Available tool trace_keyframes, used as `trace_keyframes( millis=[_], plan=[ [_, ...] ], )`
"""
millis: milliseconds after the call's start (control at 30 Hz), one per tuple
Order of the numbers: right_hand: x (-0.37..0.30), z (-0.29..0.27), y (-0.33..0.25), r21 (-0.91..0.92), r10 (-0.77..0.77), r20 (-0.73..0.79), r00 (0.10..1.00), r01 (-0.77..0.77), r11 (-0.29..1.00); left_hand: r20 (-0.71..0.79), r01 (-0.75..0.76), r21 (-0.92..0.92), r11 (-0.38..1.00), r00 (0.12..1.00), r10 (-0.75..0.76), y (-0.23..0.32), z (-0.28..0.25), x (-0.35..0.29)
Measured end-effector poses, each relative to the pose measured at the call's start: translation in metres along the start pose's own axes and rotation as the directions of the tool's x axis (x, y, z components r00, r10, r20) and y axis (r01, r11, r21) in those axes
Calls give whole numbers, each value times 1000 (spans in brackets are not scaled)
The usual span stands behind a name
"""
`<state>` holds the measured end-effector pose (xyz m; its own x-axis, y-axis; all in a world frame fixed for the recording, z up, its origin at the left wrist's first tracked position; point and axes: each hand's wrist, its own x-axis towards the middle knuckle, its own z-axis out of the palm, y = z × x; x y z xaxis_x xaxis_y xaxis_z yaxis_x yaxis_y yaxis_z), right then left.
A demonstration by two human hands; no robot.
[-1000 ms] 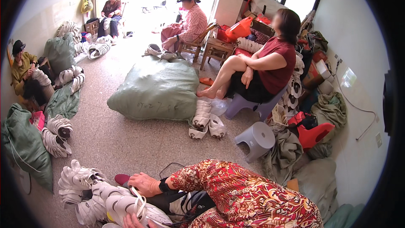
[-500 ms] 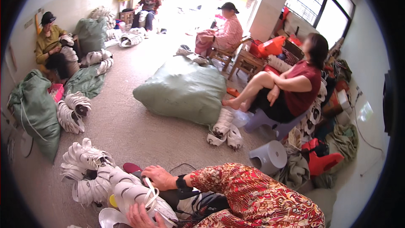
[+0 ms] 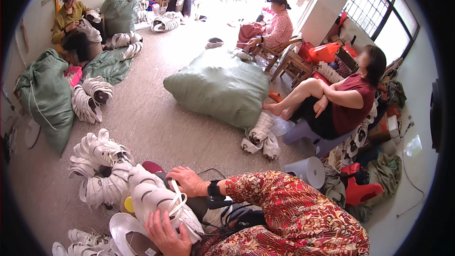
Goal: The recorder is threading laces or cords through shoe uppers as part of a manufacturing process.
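Note:
A stack of white shoe uppers [image 3: 150,190], nested one in another, lies before me at the lower centre. My right hand [image 3: 186,181], with a black band on its wrist, reaches in from the right and pinches a white shoelace [image 3: 178,201] that loops up from the nearest upper. My left hand [image 3: 167,233] rests on the side of that upper, fingers spread and thumb apart. A wide white upper [image 3: 124,231] sits left of this hand. More laced white uppers [image 3: 102,154] are bunched beyond it. A yellow round thing [image 3: 129,204] shows beside the stack.
Big green sacks [image 3: 218,90] stand mid-floor and at the left [image 3: 45,99]. A person in dark red [image 3: 353,97] sits on a low stool at the right, near a grey stool [image 3: 310,171]. Several other people sit farther off, some handling uppers. A red chair-like thing [image 3: 360,187] lies at right.
My view has tilted lower, so the room sits higher in the picture and more of my left hand shows. Both hands keep nearly the same places on the stack.

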<state>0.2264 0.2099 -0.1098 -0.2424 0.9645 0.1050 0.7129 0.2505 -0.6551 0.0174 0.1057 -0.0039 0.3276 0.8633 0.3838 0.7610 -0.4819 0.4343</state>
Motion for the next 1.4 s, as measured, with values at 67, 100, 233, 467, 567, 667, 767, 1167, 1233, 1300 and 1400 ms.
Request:
trace_keyframes(
  millis=[67, 100, 233, 467, 567, 667, 767, 1167, 1233, 1300, 1400],
  plan=[
    [-1, 1, 0, -10, -5, -2, 1000, 5, 1000, -64, -26, 46, 999, 998, 29, 6, 1, 1],
    [-3, 2, -2, 0, -9, -3, 1000, 9, 1000, -61, -26, 56, 998, 998, 29, 4, 1, -5],
    [-8, 5, -4, 1, 18, 5, 1000, -18, 1000, 65, 25, 3, 1000, 998, -25, -3, 2, -13],
    [-2, 9, 1, 49, -95, -136, 986, 102, 994, 10, 30, -20, 999, 999, -30, -11, 7, -10],
    [-2, 4, 9, 30, -86, -199, 976, 94, 995, 4, 11, -46, 999, 1000, -11, -9, 6, -3],
    [-7, -5, 10, 101, -48, -90, 995, 57, 993, -7, 47, -119, 992, 999, -48, -9, 5, -3],
    [-18, -30, -6, 227, -51, -29, 998, 56, 972, -26, 68, -158, 985, 997, -73, -11, -4, -16],
    [-47, -127, -58, 956, 81, 155, 985, -170, 238, -26, 79, 129, 988, 997, -77, 29, -18, -13],
    [-48, -131, -70, 962, 38, 177, 983, -181, 205, -24, 99, 145, 984, 995, -96, 32, -18, -11],
    [-51, -130, -78, 950, -32, 188, 982, -173, 259, -54, 90, 120, 989, 995, -84, 30, -15, -12],
    [-58, -113, -73, 909, -14, 267, 964, -247, 337, -49, 74, 77, 994, 996, -70, 26, -13, -11]
  ],
)
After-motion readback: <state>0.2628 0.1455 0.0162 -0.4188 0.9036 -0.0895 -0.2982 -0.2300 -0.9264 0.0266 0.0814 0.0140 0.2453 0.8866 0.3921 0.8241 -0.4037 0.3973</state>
